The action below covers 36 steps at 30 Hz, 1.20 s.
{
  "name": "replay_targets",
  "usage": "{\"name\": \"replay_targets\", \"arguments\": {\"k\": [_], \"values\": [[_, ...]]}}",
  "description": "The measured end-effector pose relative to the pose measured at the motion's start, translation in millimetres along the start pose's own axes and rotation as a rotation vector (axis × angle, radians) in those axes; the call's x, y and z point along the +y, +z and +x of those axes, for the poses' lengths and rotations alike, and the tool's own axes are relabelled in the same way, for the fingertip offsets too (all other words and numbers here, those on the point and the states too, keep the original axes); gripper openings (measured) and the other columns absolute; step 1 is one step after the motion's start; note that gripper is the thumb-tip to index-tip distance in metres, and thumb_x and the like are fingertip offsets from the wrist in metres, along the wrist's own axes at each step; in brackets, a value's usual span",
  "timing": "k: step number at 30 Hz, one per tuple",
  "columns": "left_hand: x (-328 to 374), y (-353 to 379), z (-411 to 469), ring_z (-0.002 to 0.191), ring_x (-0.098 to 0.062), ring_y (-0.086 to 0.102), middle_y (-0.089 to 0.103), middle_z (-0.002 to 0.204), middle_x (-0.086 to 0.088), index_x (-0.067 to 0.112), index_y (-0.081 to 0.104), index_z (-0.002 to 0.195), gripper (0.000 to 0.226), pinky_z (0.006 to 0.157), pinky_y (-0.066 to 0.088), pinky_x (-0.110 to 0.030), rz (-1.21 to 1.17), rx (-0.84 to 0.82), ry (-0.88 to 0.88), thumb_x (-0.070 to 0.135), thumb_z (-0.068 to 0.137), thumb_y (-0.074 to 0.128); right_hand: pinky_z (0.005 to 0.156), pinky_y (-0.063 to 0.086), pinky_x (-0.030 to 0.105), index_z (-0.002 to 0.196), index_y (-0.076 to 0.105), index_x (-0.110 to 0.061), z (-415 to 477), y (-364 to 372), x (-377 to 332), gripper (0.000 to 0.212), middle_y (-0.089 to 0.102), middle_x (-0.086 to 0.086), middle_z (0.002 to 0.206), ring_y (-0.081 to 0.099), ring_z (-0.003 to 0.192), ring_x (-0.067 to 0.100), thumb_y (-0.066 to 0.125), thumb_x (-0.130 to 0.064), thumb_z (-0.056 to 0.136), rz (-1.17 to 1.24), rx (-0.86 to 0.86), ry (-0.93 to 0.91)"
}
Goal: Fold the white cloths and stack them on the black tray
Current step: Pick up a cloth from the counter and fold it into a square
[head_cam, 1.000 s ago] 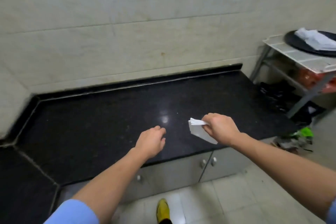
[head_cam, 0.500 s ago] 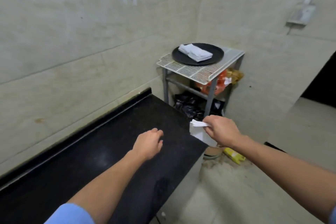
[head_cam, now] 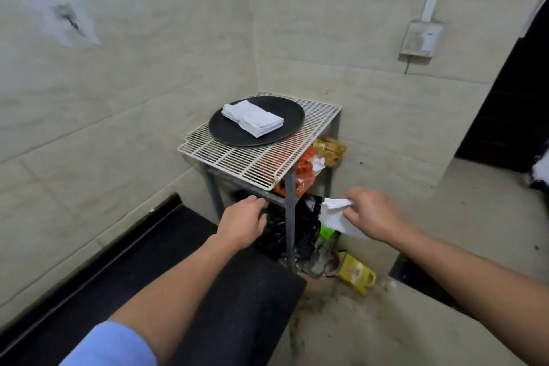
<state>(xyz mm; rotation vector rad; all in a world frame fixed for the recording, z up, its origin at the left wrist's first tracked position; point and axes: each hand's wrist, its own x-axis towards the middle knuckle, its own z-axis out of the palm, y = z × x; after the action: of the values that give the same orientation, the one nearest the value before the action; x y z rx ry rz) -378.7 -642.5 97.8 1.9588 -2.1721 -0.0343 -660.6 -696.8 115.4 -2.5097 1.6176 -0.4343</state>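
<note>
A round black tray (head_cam: 225, 132) sits on a white wire rack in the room's corner. On it lies a stack of folded white cloths (head_cam: 252, 117). My right hand (head_cam: 374, 214) pinches one folded white cloth (head_cam: 334, 215) in the air, below and to the right of the rack. My left hand (head_cam: 242, 221) hovers past the end of the black counter, in front of the rack's legs, fingers loosely curled and holding nothing.
The white wire rack (head_cam: 252, 163) stands on grey metal legs against the tiled walls. Under it are black bags (head_cam: 279, 232), orange packets (head_cam: 303, 172) and floor litter, including a yellow pack (head_cam: 356, 275). The black counter (head_cam: 193, 285) ends just left of the rack. A dark doorway opens at far right.
The view has swung right from the counter to the rack and come closer. Both hands have moved past the counter's end toward the rack, the right hand still holding the folded cloth.
</note>
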Motion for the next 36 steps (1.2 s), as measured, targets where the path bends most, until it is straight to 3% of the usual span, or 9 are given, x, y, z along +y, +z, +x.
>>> {"name": "replay_targets", "arguments": {"k": [4,10,13,18,23,32,36], "values": [[6.9,4.8,66.8,0.093,-0.024,0.059,0.058,0.096,0.0,0.019,0.057,0.095,0.014,0.073,0.05,-0.039,-0.018,0.084,-0.112,0.03,0.089,0.05,0.067,0.036,0.03,0.096,0.064,-0.022,67.7,-18.5,37.8,0.014,0.066,0.002,0.097,0.061,0.092,0.028,0.058,-0.021,0.083,0.038,0.03,-0.1],[23.5,4.0,131.1,0.092,-0.019,0.057,0.058,0.098,0.001,0.018,0.06,0.099,0.017,0.076,0.048,-0.035,-0.064,0.195,-0.32,0.028,0.089,0.051,0.065,0.04,0.032,0.097,0.068,-0.025,180.8,-53.4,67.9,0.019,0.068,0.0,0.095,0.063,0.09,0.027,0.06,-0.024,0.08,0.034,0.096,-0.307],[15.8,5.1,146.3,0.093,-0.019,0.056,0.058,0.098,0.001,0.017,0.06,0.099,0.018,0.077,0.048,-0.035,-0.032,0.207,-0.375,0.028,0.087,0.052,0.063,0.035,0.029,0.095,0.067,-0.024,236.3,-58.6,59.9,0.015,0.067,-0.002,0.092,0.061,0.087,0.025,0.058,-0.025,0.083,0.064,0.114,-0.391],[-13.3,-0.2,183.0,0.089,-0.02,0.056,0.059,0.092,0.0,0.016,0.062,0.094,0.014,0.075,0.048,-0.035,0.023,0.283,-0.452,0.025,0.087,0.053,0.072,0.045,0.033,0.101,0.066,-0.024,321.5,-45.6,28.7,0.017,0.068,0.0,0.098,0.061,0.088,0.023,0.057,-0.025,0.086,0.144,0.128,-0.477],[-48.4,1.8,230.8,0.091,-0.02,0.054,0.058,0.099,-0.001,0.017,0.062,0.105,0.02,0.081,0.048,-0.037,0.046,0.31,-0.541,0.026,0.089,0.053,0.075,0.041,0.036,0.1,0.066,-0.021,399.4,-33.1,-10.4,0.018,0.069,0.004,0.101,0.06,0.095,0.03,0.056,-0.022,0.084,0.136,0.133,-0.543],[-91.1,34.5,276.5,0.099,-0.02,0.049,0.056,0.107,-0.001,0.019,0.058,0.111,0.025,0.086,0.04,-0.035,0.007,0.308,-0.691,0.029,0.09,0.049,0.069,0.042,0.035,0.095,0.065,-0.019,501.4,3.8,-65.6,0.015,0.067,0.004,0.095,0.058,0.088,0.027,0.056,-0.019,0.083,0.21,-0.111,-0.651],[-93.8,46.1,276.9,0.097,-0.019,0.048,0.056,0.106,-0.001,0.018,0.061,0.111,0.025,0.088,0.037,-0.033,0.0,0.367,-0.703,0.026,0.091,0.047,0.064,0.039,0.033,0.082,0.061,-0.009,544.2,32.0,-87.1,0.009,0.063,0.009,0.085,0.057,0.081,0.029,0.054,-0.015,0.082,0.233,-0.253,-0.642]]}}
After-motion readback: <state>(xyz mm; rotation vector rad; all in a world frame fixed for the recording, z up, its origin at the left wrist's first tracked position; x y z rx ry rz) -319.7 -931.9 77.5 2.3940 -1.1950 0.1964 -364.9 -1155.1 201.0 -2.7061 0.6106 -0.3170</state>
